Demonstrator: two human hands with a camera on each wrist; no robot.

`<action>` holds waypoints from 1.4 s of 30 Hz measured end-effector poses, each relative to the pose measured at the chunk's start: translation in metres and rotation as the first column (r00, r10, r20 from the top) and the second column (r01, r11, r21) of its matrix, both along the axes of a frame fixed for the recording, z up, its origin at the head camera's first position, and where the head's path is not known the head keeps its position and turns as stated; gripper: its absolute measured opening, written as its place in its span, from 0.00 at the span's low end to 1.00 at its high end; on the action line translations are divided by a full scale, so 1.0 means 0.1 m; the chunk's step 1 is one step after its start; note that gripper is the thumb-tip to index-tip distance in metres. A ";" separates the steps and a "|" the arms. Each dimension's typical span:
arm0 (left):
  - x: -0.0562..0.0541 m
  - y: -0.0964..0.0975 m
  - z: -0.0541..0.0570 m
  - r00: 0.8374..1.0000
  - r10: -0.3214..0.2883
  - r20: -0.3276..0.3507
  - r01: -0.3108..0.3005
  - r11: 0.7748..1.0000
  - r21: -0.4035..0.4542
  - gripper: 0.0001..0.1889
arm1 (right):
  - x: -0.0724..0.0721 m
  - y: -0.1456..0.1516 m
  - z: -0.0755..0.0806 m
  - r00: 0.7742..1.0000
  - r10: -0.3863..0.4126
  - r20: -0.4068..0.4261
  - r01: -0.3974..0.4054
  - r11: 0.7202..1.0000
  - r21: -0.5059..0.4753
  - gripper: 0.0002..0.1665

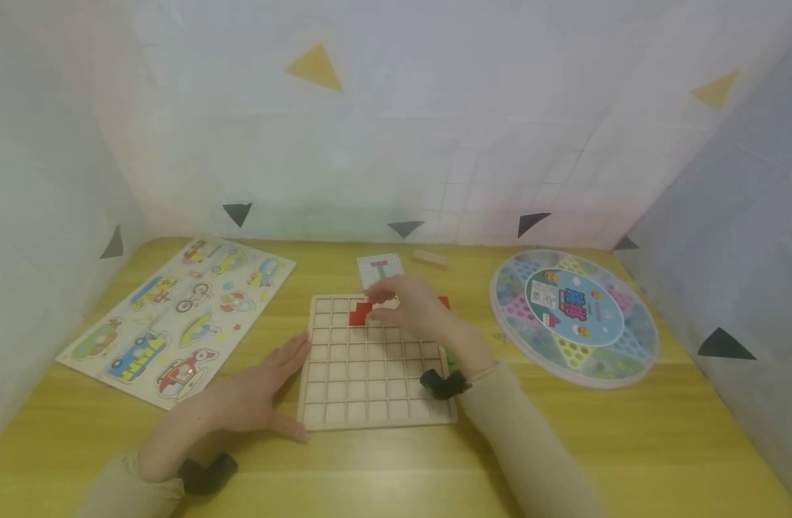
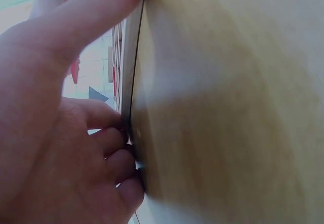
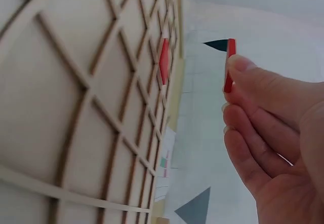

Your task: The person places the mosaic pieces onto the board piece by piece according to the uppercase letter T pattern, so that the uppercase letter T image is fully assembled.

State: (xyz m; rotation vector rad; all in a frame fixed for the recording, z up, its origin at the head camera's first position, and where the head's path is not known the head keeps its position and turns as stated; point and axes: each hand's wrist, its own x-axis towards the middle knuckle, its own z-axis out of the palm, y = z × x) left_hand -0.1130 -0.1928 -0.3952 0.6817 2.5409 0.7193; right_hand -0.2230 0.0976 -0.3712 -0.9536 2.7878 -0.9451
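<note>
- plainly, the yellow wood-grained table (image 1: 370, 475) fills my view.
- a picture puzzle board (image 1: 165, 324) lies left and a round game board (image 1: 573, 316) right, both well clear of the work, i judge.
- the grid board (image 1: 357, 392) sits between; most cells i can see are bare, so i'd call this early.
- the left hand (image 1: 253, 396) rests spread against its left edge, clamped on nothing; apart from it, the right hand (image 1: 408, 309) is over the far cells, pinching, its forearm hiding cells from me.
- behind the board, a card (image 1: 378, 272) shows red above green; if that's the pattern, the green seems all left.
- beside it, a small wooden block (image 1: 430, 259).
- green pieces (image 1: 450, 357) lie by the right edge, partly hidden.
- one red tile (image 3: 163, 62) sits in the grid, a second red tile (image 3: 228, 79) in my pinch.
</note>
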 end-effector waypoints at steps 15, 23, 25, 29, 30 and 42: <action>-0.01 0.01 -0.01 1.000 0.004 0.006 -0.004 1.000 -0.007 0.69 | 0.00 -0.04 -0.07 1.000 -0.011 0.020 0.011 1.000 -0.011 0.20; -0.01 0.02 0.01 1.000 0.015 0.014 -0.015 1.000 -0.020 0.70 | -0.04 -0.05 -0.15 0.998 -0.030 0.057 0.034 0.998 -0.058 0.19; -0.01 0.02 0.02 1.000 0.015 0.014 -0.014 1.000 -0.020 0.70 | -0.04 -0.04 -0.16 0.997 -0.040 0.070 0.045 0.997 -0.063 0.19; 0.00 0.02 0.01 1.000 0.011 0.012 -0.011 1.000 -0.019 0.70 | -0.06 -0.02 -0.20 0.994 -0.058 0.096 0.065 0.995 -0.072 0.21; 0.00 0.02 0.01 1.000 0.011 0.011 -0.010 1.000 -0.019 0.70 | -0.06 -0.01 -0.21 0.993 -0.060 0.104 0.068 0.995 -0.076 0.21; 0.00 0.02 0.00 1.000 0.015 0.007 -0.014 1.000 -0.022 0.70 | -0.11 0.06 -0.29 0.984 -0.057 0.166 0.069 0.995 -0.068 0.20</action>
